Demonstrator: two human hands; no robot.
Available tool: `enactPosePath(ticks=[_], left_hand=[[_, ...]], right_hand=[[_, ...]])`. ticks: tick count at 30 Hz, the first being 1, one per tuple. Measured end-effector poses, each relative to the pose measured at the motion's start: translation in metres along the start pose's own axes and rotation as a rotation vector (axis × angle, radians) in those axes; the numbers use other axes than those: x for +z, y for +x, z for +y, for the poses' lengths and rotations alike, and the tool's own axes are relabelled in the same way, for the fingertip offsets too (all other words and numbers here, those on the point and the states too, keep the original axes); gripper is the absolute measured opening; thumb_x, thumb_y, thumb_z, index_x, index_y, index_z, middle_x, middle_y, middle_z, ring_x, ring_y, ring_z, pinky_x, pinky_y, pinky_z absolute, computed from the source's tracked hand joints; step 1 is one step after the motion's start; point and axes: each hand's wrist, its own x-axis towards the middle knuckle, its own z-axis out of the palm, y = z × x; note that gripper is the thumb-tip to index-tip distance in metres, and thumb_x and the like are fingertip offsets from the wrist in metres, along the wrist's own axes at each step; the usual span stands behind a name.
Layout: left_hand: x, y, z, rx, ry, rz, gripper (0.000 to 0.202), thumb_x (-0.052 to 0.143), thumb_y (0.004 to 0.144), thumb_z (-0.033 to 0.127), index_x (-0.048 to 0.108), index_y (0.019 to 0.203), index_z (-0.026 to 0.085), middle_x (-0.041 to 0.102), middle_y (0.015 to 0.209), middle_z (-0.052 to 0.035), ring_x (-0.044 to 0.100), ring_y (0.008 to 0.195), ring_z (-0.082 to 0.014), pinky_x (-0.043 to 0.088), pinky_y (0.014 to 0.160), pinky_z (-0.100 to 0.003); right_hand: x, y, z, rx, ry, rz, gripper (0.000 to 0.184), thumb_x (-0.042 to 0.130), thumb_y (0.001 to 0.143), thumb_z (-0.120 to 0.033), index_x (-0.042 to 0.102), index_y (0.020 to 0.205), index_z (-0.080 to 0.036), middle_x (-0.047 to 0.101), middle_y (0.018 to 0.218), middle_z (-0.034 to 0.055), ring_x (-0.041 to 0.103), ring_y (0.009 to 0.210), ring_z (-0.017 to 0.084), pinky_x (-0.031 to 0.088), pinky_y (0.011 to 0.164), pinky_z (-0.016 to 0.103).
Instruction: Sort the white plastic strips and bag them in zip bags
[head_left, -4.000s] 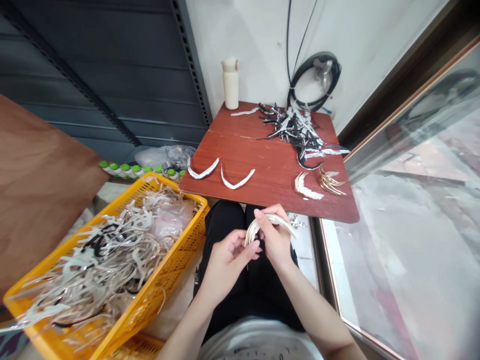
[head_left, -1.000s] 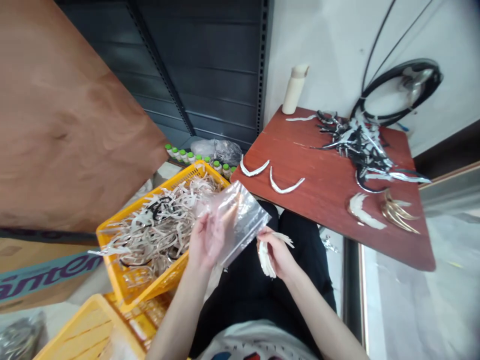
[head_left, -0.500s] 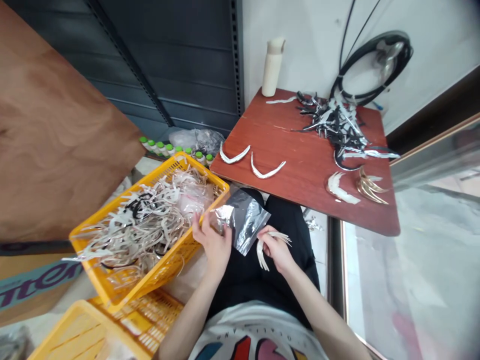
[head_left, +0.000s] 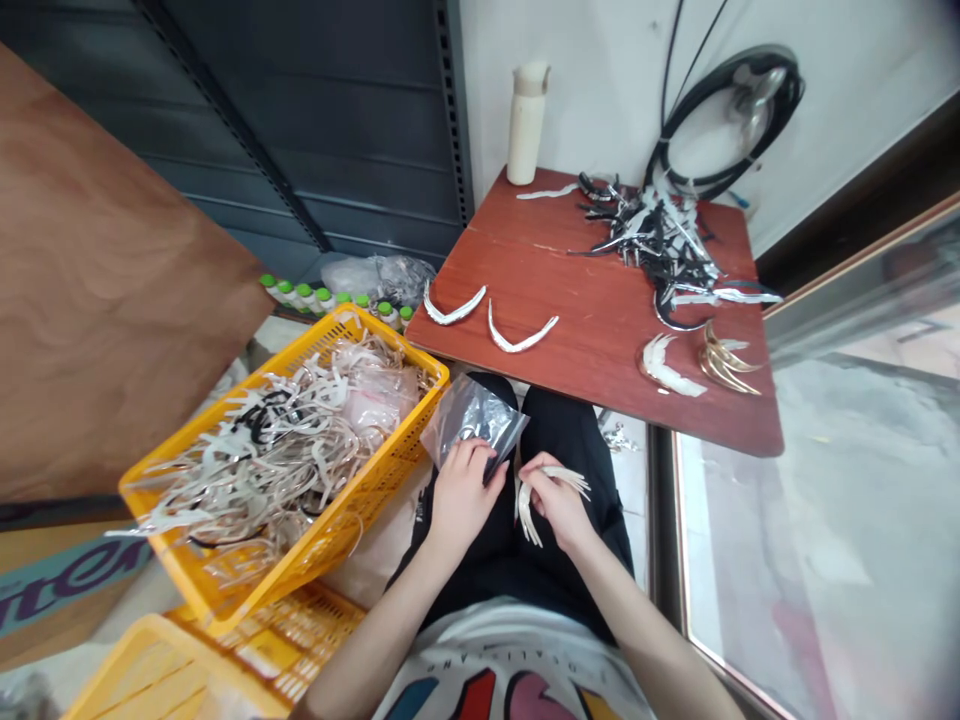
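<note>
My left hand (head_left: 466,492) rests over my lap with its fingers closed on the near edge of a clear plastic bag (head_left: 491,418). The bag is creased and shiny, and part of it is hidden under those fingers. Just to the right, my right hand (head_left: 553,497) pinches a bent bundle of thin cream-white strips (head_left: 528,518), whose ends fan out on both sides of the grip. On the near left of the red-brown table (head_left: 525,250) lie two V-shaped white strip pieces (head_left: 520,345). A white curved piece (head_left: 667,368) and a gold pronged piece (head_left: 724,362) lie at its right.
A yellow crate (head_left: 330,535) full of tangled pale strips (head_left: 277,470) stands at my left, over another yellow crate (head_left: 150,665). Black and silver strips (head_left: 660,235) are heaped at the table's back, near a cream bottle (head_left: 527,125). A coiled black cable (head_left: 660,165) hangs behind.
My left hand has moved right, away from the crate's edge, and now lies across the bag's near side. My right hand still holds the cream-white strips. The view has shifted slightly.
</note>
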Motion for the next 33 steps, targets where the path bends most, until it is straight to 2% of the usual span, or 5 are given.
enactPosePath(ticks=[11,15,18,26,33], left_hand=[[-0.003,-0.003,-0.005,-0.02,0.007,0.003,0.018,0.067,0.082,0.025,0.059,0.098,0.02,0.06,0.106,-0.0074,0.055,0.101,-0.0254,0.049,0.088,-0.038],[-0.007,-0.002,-0.003,-0.004,0.063,-0.019,0.025,0.067,0.081,0.024,0.058,0.103,0.018,0.058,0.108,-0.01,0.053,0.103,-0.0275,0.049,0.091,-0.041],[-0.008,-0.002,-0.003,-0.01,0.085,-0.01,0.021,0.064,0.082,0.02,0.058,0.102,0.017,0.058,0.108,-0.0106,0.053,0.104,-0.0274,0.049,0.091,-0.042],[-0.013,-0.004,-0.015,-0.039,-0.064,0.007,0.01,0.062,0.087,0.026,0.06,0.095,0.02,0.06,0.105,-0.0078,0.056,0.105,-0.0249,0.049,0.091,-0.041],[-0.017,-0.003,-0.02,-0.031,-0.137,0.021,0.009,0.062,0.088,0.027,0.063,0.094,0.02,0.063,0.101,-0.0066,0.057,0.108,-0.0237,0.049,0.094,-0.041]], right_hand=[[0.011,0.02,0.012,0.008,-0.087,-0.005,0.014,0.062,0.069,-0.029,0.051,0.068,-0.02,0.039,0.045,-0.0091,0.03,0.04,0.006,0.02,0.039,0.019],[0.013,0.024,0.011,0.029,-0.081,-0.001,0.014,0.061,0.067,-0.029,0.054,0.076,-0.02,0.041,0.044,-0.01,0.029,0.038,0.006,0.02,0.038,0.019],[0.016,0.026,0.006,0.062,-0.08,-0.022,0.021,0.06,0.065,-0.029,0.059,0.084,-0.019,0.04,0.042,-0.0105,0.029,0.037,0.007,0.02,0.038,0.019],[0.026,0.031,0.0,0.072,-0.082,-0.099,0.013,0.057,0.065,-0.027,0.061,0.073,-0.017,0.04,0.043,-0.0091,0.028,0.038,0.006,0.017,0.038,0.018],[0.027,0.031,-0.003,0.078,-0.082,-0.119,0.016,0.06,0.065,-0.029,0.061,0.076,-0.017,0.04,0.043,-0.0091,0.03,0.038,0.006,0.019,0.038,0.018]])
